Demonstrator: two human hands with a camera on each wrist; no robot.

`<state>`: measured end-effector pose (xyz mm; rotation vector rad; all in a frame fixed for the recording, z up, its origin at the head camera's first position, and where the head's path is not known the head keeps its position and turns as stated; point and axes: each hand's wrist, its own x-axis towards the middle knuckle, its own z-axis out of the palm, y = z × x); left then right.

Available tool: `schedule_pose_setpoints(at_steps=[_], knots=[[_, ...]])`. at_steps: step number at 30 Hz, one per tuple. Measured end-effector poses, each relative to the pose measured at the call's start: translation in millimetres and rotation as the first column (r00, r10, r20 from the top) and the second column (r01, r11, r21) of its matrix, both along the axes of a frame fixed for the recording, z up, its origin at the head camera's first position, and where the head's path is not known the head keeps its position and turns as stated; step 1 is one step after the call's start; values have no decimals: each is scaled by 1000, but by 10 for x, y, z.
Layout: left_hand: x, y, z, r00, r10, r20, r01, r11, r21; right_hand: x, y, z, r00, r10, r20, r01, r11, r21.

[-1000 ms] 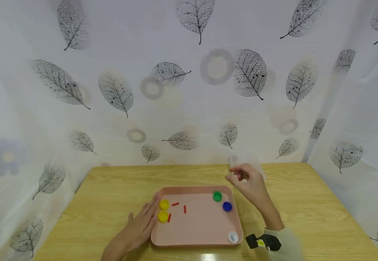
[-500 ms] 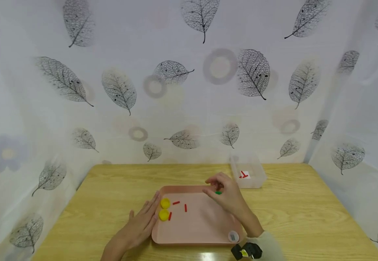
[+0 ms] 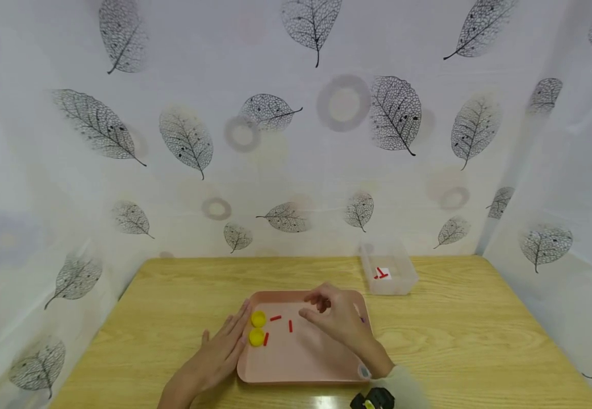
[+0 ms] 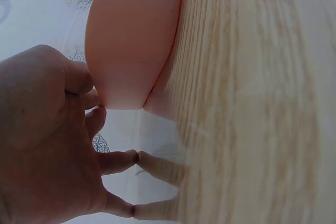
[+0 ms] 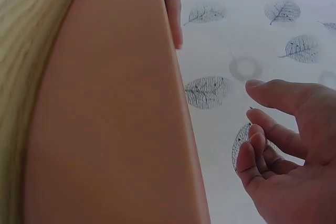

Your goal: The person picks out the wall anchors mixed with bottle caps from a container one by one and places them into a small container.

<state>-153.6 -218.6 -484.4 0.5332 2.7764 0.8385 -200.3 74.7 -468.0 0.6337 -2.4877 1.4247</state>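
My left hand [image 3: 211, 357] rests against the left wall of a pink tray [image 3: 301, 375], its fingers laid straight along the outside. The left wrist view has those fingers [image 4: 118, 162] touching the tray wall and the table. Over the tray's right half hovers my right hand [image 3: 339, 321], thumb and forefinger apart with nothing between them; in the right wrist view this hand [image 5: 299, 145] shows loosely bent fingers. Two yellow caps [image 3: 257, 328] sit at the tray's left side, near several short red sticks [image 3: 290, 326]. A white cap [image 3: 364, 371] is partly hidden behind my right wrist.
A translucent box [image 3: 402, 281] holding a few red sticks [image 3: 380, 273] stands behind the tray at the right. Leaf-patterned curtains [image 3: 286, 170] surround the wooden table [image 3: 459, 329] at the back and sides.
My right hand has moved left and down from near the translucent box to above the tray, uncovering the box and hiding the green cap and most of the blue one. My left hand stays put.
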Motion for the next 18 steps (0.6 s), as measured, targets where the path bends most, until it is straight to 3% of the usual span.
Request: schedule_pose_setpoints(at_steps=[2,11,18], knots=[[35,18,9,1000,5,-1,-5,1000,-1,20,-21,-30,998,51,48,-49,997,-53],[190,92,43,1000,20,-7,-20,1000,-4,94,-33,-164,977,111,183,-102,993,-62],[248,131,33,1000,29,-12,-29,1000,4,137,15,-191,968,137,209,-131,991,-41]])
